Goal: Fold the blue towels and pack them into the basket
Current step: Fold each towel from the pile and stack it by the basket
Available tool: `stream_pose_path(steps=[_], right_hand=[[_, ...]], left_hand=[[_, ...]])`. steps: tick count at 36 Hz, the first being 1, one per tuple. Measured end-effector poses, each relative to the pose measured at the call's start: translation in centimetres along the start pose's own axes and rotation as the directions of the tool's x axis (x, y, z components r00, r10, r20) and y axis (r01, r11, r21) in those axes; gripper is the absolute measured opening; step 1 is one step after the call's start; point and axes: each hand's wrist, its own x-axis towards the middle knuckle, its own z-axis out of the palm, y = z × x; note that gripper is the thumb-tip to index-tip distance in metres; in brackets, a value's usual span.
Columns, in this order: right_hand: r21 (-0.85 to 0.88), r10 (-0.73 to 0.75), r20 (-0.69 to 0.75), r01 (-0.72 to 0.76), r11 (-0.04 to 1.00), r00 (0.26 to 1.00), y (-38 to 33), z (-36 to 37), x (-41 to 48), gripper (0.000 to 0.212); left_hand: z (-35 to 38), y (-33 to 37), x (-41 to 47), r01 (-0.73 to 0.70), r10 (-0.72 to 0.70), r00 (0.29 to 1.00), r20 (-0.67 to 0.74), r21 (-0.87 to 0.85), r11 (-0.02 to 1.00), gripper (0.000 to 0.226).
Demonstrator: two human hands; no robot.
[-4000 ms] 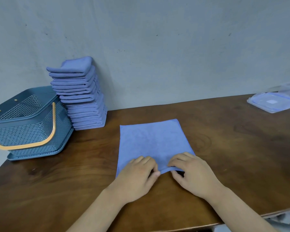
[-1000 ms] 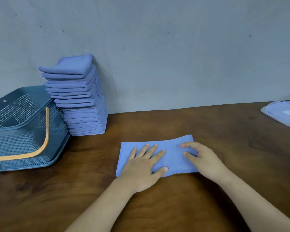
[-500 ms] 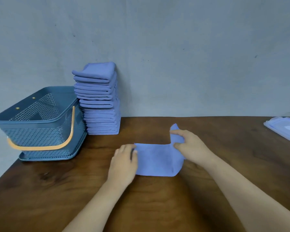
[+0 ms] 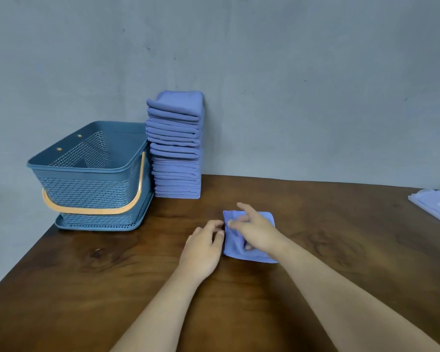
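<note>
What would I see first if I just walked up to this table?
A tall stack of folded blue towels stands at the brown wooden table's back edge against the grey wall. Left of it sits a blue woven-look plastic basket with an orange handle. Mid-table, the left hand and right hand meet at one small folded blue towel.

I worked at a dark brown wooden table (image 4: 353, 224) set against a plain grey plastered wall (image 4: 290, 85); with the tall stack of identical folded blue towels (image 4: 175, 153), it read as a staged workstation.
</note>
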Motion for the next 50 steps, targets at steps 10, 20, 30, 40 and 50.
stream_pose_path(steps=[10,20,30,40,50], right_hand=[[-0.525,-0.292,-0.189,0.154,0.837,0.938,4.1,-5.5,0.1,0.018],[-0.708,-0.203,-0.008,0.138,0.692,0.979,6.7,-1.9,-2.0,0.064],[-0.391,-0.187,-0.25,0.077,0.917,0.95,6.0,-2.6,-2.1,0.066],[-0.43,0.041,-0.441,-0.251,0.867,0.896,7.3,-4.5,0.4,0.04],[0.122,-0.095,-0.259,0.13,0.984,0.961,5.0,-5.8,-0.9,0.015]], left_hand=[[0.4,1.6,-1.1,-0.181,0.191,0.981,-0.026,0.225,0.957,0.06],[1.4,1.8,-1.0,-0.022,0.046,0.996,-0.082,0.267,0.964,0.05],[1.5,5.2,1.8,0.219,-0.187,0.974,-0.128,0.331,0.918,0.066],[2.4,6.6,2.5,0.203,-0.189,0.972,-0.137,0.101,0.974,0.01],[3.0,5.3,3.6,0.299,-0.317,0.948,-0.018,-0.286,0.91,0.079]])
